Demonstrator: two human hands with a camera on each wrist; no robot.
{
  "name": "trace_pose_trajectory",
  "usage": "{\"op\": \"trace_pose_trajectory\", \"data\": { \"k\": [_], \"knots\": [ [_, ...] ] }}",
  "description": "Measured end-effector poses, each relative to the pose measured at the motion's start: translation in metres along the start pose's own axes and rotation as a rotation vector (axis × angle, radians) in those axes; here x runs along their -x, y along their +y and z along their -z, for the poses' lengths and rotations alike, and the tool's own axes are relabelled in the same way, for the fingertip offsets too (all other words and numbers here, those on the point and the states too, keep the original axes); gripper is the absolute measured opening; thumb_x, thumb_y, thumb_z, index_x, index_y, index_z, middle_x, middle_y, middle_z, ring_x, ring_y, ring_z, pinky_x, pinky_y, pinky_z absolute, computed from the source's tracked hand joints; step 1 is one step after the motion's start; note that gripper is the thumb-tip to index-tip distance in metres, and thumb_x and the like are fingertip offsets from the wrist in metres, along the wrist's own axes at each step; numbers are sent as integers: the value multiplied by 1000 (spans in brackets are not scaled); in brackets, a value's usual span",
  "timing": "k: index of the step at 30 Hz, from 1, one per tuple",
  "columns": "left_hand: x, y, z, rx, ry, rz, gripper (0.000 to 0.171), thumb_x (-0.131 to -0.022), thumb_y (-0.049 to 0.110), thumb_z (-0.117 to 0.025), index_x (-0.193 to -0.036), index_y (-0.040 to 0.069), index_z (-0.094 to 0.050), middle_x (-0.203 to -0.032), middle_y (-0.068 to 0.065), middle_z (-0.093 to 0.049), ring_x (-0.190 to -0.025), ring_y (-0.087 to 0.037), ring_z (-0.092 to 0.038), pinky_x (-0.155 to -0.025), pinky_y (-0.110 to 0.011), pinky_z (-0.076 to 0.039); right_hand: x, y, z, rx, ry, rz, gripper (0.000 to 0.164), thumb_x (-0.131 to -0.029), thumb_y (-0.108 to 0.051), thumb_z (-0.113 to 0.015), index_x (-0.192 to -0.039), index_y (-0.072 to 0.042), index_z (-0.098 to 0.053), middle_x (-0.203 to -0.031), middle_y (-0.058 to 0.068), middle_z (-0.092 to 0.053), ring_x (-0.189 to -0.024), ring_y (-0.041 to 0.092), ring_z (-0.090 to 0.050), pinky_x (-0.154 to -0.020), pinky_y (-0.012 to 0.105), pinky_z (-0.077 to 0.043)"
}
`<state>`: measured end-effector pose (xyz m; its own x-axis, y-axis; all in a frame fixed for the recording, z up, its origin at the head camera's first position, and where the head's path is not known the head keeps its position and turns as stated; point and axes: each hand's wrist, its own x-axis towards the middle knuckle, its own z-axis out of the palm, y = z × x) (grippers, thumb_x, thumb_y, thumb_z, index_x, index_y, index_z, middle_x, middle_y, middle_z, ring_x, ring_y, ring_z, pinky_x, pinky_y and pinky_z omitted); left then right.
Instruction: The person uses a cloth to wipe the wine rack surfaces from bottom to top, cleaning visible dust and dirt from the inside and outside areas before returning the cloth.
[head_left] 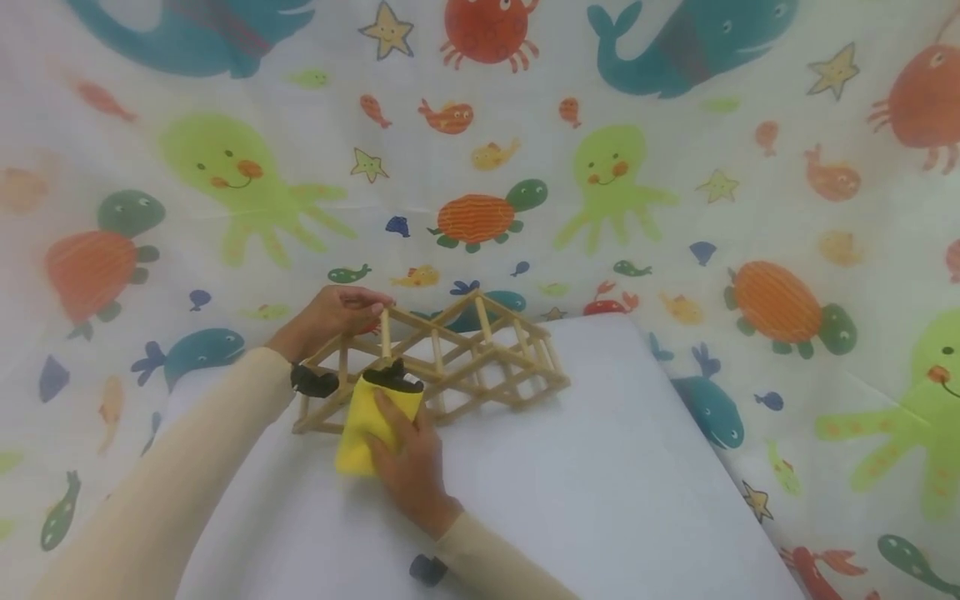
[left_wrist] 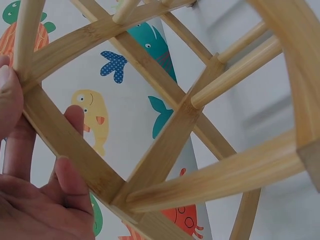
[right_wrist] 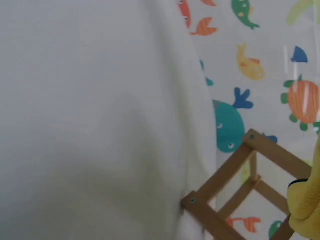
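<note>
A wooden lattice rack [head_left: 480,350], made of crossed flat slats joined by round rods, stands on the white surface. My left hand [head_left: 341,315] grips its upper left corner; in the left wrist view, the thumb and fingers of that hand [left_wrist: 37,200] lie around a slat joint [left_wrist: 32,90]. In my right hand [head_left: 412,462] is a yellow fuzzy cloth [head_left: 367,425] with black showing at its top edge. The cloth is at the rack's front left side, just below a rod [head_left: 386,333], and hides part of the lattice. At the right wrist view's edge, the cloth [right_wrist: 306,205] overlaps the rack [right_wrist: 225,177].
The white-covered table [head_left: 585,483] spreads in front of and to the right of the rack. Behind and around it hangs a curtain [head_left: 525,158] printed with sea animals. Black straps [head_left: 313,381] show at the wrists.
</note>
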<state>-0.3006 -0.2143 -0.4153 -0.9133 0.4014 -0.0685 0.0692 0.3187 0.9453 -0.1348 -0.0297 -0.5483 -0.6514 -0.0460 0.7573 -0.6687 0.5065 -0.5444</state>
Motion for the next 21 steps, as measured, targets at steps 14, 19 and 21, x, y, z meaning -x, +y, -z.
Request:
{"op": "trace_pose_trajectory", "data": {
  "k": [14,19,21],
  "knots": [
    [1,7,-2,10,-1,-1,41,-106,20,-68,-140,-2,-64,-145,-23,-65,-112,-4,-73,-96,-29,-61,14,-4,-20,25,-98,-95,78,-80,-14,-90,-151,-25,-60,-123,11,-67,-98,18,-69,-83,24,-59],
    [1,5,-1,17,15,21,42,-106,20,-68,-140,-3,-64,-146,-23,-65,-111,-2,-72,-95,-27,-61,7,-5,-20,34,-220,-48,70,-83,-16,-88,-148,-29,-64,-107,3,-64,-86,8,-57,-72,10,-46],
    [0,4,-2,20,10,25,43,-106,21,-69,-141,-3,-63,-147,-22,-64,-110,0,-72,-95,-27,-60,9,-5,-20,46,-274,-24,68,-84,-17,-87,-147,-30,-65,-102,1,-61,-82,5,-51,-69,6,-40]
  ]
}}
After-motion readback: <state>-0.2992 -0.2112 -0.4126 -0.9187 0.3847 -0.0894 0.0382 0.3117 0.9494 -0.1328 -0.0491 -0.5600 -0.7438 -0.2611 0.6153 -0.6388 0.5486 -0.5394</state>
